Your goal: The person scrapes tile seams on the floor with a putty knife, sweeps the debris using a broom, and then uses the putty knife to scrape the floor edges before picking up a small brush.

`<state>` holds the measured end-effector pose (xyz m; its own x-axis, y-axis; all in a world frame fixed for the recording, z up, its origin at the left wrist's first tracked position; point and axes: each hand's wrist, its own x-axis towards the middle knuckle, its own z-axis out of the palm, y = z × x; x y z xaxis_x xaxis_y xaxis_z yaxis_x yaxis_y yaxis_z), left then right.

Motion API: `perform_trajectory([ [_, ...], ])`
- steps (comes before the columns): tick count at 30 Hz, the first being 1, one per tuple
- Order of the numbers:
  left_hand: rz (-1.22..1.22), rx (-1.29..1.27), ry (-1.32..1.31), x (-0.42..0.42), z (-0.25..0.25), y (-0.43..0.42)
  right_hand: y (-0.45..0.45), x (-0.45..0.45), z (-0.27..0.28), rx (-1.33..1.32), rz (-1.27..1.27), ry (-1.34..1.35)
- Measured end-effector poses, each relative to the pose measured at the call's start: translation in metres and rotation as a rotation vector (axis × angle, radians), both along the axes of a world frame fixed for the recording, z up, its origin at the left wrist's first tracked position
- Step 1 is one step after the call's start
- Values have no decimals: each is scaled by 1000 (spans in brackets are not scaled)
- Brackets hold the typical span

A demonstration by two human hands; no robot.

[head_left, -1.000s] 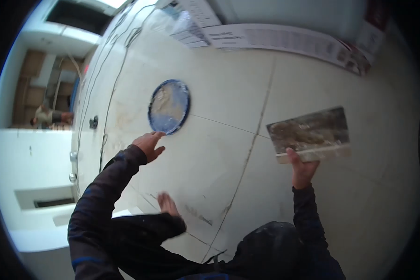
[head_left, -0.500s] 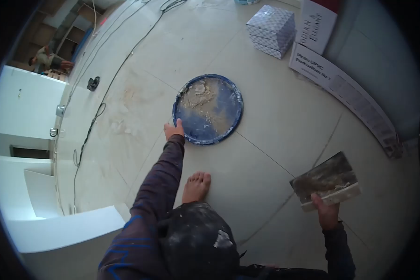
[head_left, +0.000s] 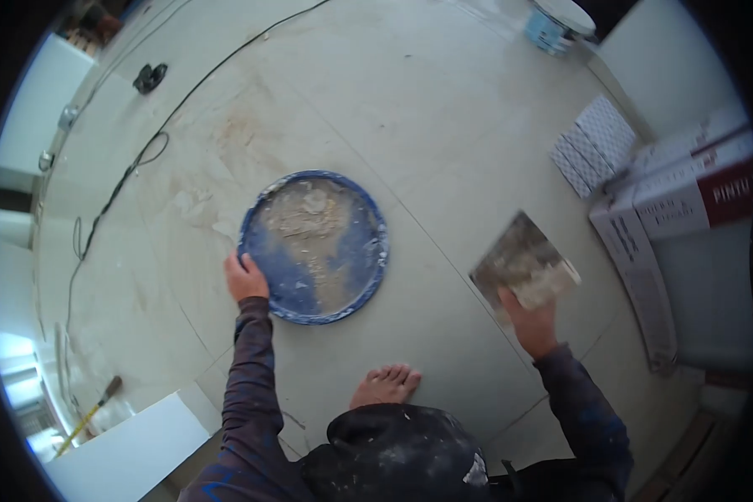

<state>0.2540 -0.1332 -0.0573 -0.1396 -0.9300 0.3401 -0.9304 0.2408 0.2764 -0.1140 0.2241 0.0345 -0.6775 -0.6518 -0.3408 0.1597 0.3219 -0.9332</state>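
A round blue lid (head_left: 289, 283) with a raised, smeared rim is left of the middle. Grey-beige lumps and crumbs of plaster-like material (head_left: 305, 216) lie on it, mostly on its far half. My left hand (head_left: 247, 278) grips the rim at the near left, thumb over the edge and the other fingers partly hidden. Whether the lid rests fully on the floor, I cannot tell. Off to the right, my right hand (head_left: 531, 321) is closed on a wide scraper (head_left: 517, 249). Its flat rectangular blade is smeared, and a pale strip runs along the held edge.
Patterned boxes (head_left: 594, 144) and long printed cartons (head_left: 686, 197) stand along the right. A light-blue bucket (head_left: 552, 33) is at the back. A black cable (head_left: 194, 82) crosses the tiled floor. A yellow-handled brush (head_left: 90, 417) is near a white panel (head_left: 142, 443) at lower left.
The view has shifted, bringing the bucket and more of the cartons into sight. The scraper has come closer to the lid and turned. My left hand remains at the lid's rim.
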Motion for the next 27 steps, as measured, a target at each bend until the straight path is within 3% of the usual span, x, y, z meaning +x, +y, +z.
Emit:
perform_trajectory([
  [3, 151, -42, -46, -7, -16, 10, -78, -78, -77, -181, 134, 248],
  [7, 370, -146, -53, -34, -20, 30, -190, -171, -114, -251, 213, 389],
  [9, 489, -44, 13, -94, 51, 56, -239, -210, -118, -225, 200, 491],
  [13, 536, -78, 81, -31, -8, 36, -314, -254, -88, -147, 159, 520],
  [15, 563, 28, 216, -89, -17, 47, -348, -269, -52, -85, 173, 513],
  [18, 558, 83, 151, -88, -12, 40, -355, -277, -44, 83, 179, 473],
  [22, 532, 56, 80, -92, -14, 28, -324, -283, -63, -37, 92, 621],
  [24, 493, 5, 46, -106, -2, 23, -291, -279, -66, -34, 176, 800],
  [27, 464, -93, 95, -152, 32, 27, -215, -269, -58, -20, 210, 770],
])
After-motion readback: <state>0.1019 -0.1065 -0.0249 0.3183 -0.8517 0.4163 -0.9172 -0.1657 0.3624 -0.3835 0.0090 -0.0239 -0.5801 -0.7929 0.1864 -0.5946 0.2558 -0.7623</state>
